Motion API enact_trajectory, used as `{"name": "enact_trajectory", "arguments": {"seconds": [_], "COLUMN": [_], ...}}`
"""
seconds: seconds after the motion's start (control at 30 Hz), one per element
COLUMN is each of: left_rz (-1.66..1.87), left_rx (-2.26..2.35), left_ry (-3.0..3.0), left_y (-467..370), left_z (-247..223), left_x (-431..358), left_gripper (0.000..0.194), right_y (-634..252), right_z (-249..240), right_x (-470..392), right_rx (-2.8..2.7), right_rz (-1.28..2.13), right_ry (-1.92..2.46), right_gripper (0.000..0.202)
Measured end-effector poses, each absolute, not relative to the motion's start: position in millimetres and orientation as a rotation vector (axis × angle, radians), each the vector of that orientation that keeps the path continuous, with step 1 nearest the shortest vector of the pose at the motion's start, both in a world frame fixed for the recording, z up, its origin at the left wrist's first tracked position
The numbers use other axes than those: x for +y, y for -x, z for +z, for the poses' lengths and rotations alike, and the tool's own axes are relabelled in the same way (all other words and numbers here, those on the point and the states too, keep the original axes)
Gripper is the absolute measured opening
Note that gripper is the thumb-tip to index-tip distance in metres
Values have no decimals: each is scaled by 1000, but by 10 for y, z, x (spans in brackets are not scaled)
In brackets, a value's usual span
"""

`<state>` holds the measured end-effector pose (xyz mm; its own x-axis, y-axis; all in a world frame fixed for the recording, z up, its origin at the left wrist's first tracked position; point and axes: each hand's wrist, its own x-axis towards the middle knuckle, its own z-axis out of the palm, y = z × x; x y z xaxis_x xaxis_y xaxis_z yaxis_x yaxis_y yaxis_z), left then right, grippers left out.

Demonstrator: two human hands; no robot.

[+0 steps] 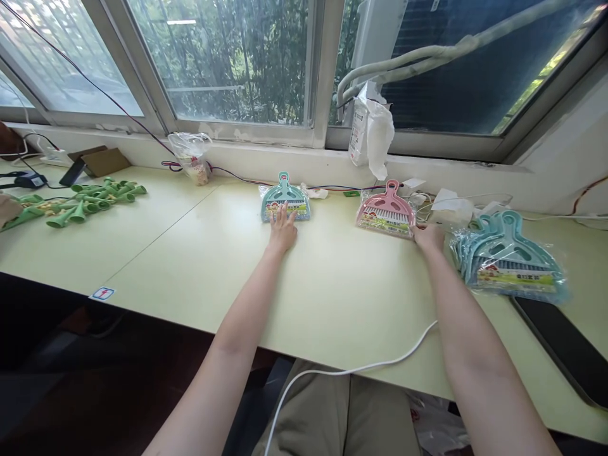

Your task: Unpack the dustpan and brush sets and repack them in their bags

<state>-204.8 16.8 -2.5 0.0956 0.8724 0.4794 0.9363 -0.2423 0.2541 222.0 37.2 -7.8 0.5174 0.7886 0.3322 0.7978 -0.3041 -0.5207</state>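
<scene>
A teal mini dustpan-and-brush set (pixel 285 199) in clear wrapping lies flat on the table near the window wall. My left hand (pixel 284 231) rests on its lower edge with the fingers stretched out. To the right lies a pink dustpan-and-brush set (pixel 388 209), also wrapped. My right hand (pixel 429 237) pinches its lower right corner; the thumb and some fingertips are partly hidden. Beyond my right forearm is a stack of wrapped teal dustpan sets (pixel 515 256), labels facing up.
A black phone (pixel 563 345) lies at the right beside the stack. A white cable (pixel 351 372) crosses the table's front edge. Green horn-shaped pieces (pixel 90 202) are piled at left, near another person's hand (pixel 8 209). A plastic bag (pixel 192 158) and tissue pack (pixel 368 130) stand at the back.
</scene>
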Motion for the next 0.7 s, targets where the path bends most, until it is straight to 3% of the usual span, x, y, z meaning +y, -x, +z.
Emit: {"name": "enact_trajectory", "arguments": {"seconds": [0.3,0.7], "left_rz": [-1027,-1003], "left_rx": [-1798,-1700], "left_ry": [2117,2191], "left_y": [2041,2050], "left_z": [44,21], "left_x": [186,216], "left_gripper": [36,26], "right_y": [-2075,-2051], "right_z": [148,269], "right_x": [185,135], "right_rx": [-1253,-1287], "right_rz": [-32,-117], "right_ry": [2308,2254], "right_gripper": [28,28]}}
